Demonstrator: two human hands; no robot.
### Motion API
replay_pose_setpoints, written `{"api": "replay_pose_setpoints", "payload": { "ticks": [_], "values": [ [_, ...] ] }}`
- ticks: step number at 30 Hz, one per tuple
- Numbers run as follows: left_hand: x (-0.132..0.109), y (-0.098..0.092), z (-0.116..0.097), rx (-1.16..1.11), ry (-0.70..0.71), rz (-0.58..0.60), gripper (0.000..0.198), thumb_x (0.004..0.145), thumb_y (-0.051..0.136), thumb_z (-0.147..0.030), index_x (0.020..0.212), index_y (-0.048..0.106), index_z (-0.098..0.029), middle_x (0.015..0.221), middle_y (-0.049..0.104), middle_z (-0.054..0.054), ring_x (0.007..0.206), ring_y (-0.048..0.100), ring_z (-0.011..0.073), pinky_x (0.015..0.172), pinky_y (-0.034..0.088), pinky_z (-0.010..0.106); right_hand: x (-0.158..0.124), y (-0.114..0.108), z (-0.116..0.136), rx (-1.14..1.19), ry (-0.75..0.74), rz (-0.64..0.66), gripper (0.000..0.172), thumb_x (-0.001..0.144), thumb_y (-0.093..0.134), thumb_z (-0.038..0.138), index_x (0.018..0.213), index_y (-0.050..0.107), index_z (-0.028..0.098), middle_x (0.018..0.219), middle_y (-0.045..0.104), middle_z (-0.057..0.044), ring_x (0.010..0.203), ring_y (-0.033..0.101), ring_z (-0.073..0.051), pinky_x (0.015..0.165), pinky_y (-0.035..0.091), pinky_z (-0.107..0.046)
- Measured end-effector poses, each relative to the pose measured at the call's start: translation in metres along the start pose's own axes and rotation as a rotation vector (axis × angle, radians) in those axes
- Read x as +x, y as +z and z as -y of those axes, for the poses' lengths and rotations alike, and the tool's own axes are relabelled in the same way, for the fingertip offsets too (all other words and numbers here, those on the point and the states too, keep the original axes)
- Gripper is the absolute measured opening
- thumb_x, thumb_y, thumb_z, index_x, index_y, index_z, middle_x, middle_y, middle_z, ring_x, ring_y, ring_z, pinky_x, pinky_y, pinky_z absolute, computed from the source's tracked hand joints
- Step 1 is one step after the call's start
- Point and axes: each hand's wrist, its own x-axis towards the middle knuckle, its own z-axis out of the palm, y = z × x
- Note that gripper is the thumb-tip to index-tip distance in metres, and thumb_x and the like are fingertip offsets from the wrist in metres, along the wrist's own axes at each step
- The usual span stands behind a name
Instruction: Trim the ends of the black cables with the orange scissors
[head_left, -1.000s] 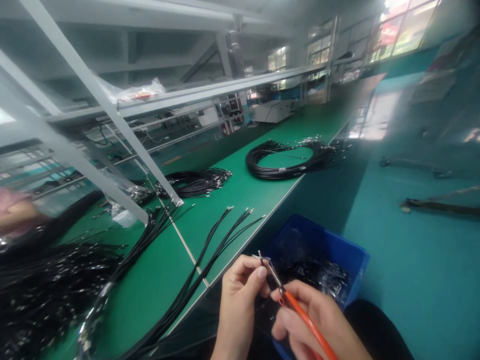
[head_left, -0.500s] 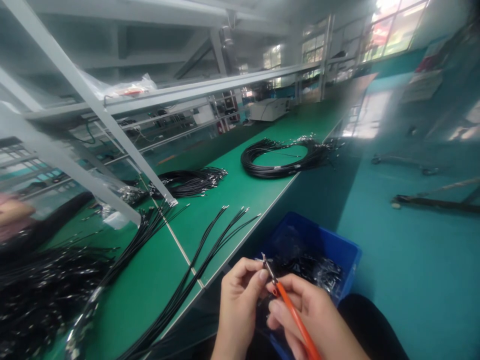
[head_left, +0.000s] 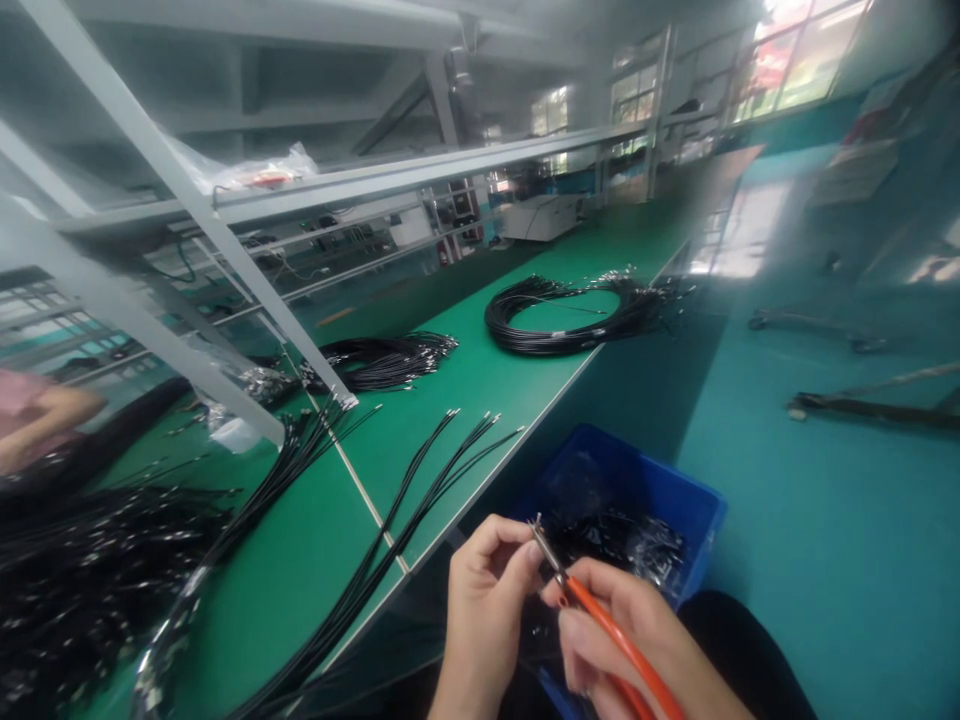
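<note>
My right hand (head_left: 630, 625) grips a pair of orange-handled pliers (head_left: 616, 632), with their dark metal jaws pointing up and to the left. The thumb and fingers of my left hand (head_left: 487, 590) are pinched together right beside the jaw tips. What they pinch is too small and too hidden to make out. Both hands are held off the front edge of the green bench, over a blue bin (head_left: 686, 480) with small dark parts and clear plastic bags in it. On the bench to the left lies a bundle of black cables (head_left: 390, 535) with metal ends.
Coiled black cables (head_left: 544, 340) rest farther along the bench (head_left: 480, 400), with another cable bundle (head_left: 375, 365) beside them. Grey shelf posts (head_left: 202, 215) rise at the left. A large cable heap (head_left: 97, 590) lies near another person's arm (head_left: 64, 415). A wheeled stand's leg (head_left: 862, 410) is on the floor.
The pliers and my right hand have shifted slightly right and down; the second handle now shows more. My left hand stays pinched. The other person's arm shows more at the left edge.
</note>
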Motion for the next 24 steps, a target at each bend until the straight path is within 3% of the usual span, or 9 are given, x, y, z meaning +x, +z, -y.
{"api": "replay_pose_setpoints", "payload": {
  "ticks": [11,15,19,24],
  "values": [
    [-0.002,0.004,0.000,0.061,0.022,-0.040,0.007,0.072,0.068,-0.022,0.072,0.064,-0.016,0.065,0.063,-0.001,0.060,0.056,0.0123,0.057,0.045,0.021,-0.001,0.004,0.008,-0.104,0.029,-0.076,0.040,0.070,0.067,0.049,0.084,0.049,0.016,0.053,0.061,0.001,0.026,0.034,-0.001,0.030,0.025,-0.015],
    [0.000,0.003,0.003,0.174,0.055,-0.060,0.008,0.076,0.064,-0.025,0.075,0.065,-0.016,0.066,0.061,0.000,0.060,0.055,0.0144,0.056,0.045,0.023,-0.006,0.004,0.005,-0.201,0.025,-0.175,0.029,0.070,0.068,0.039,0.080,0.052,0.016,0.050,0.057,0.003,0.034,0.040,-0.004,0.037,0.028,-0.016],
    [-0.002,0.003,0.001,0.381,0.168,-0.084,0.007,0.078,0.061,-0.022,0.075,0.065,-0.018,0.068,0.061,0.001,0.064,0.057,0.0163,0.060,0.045,0.025,-0.011,0.002,-0.002,-0.257,-0.106,-0.363,0.023,0.062,0.072,0.022,0.079,0.057,0.017,0.056,0.054,0.005,0.049,0.048,-0.009,0.048,0.038,-0.020],
    [-0.010,0.007,-0.006,0.528,0.306,-0.065,0.008,0.078,0.060,-0.019,0.071,0.063,-0.018,0.065,0.056,0.000,0.059,0.054,0.0144,0.055,0.041,0.023,-0.006,0.007,0.005,-0.184,-0.387,-0.603,0.032,0.065,0.073,0.026,0.090,0.055,0.022,0.069,0.062,0.002,0.066,0.058,-0.014,0.063,0.046,-0.023]
  ]
}}
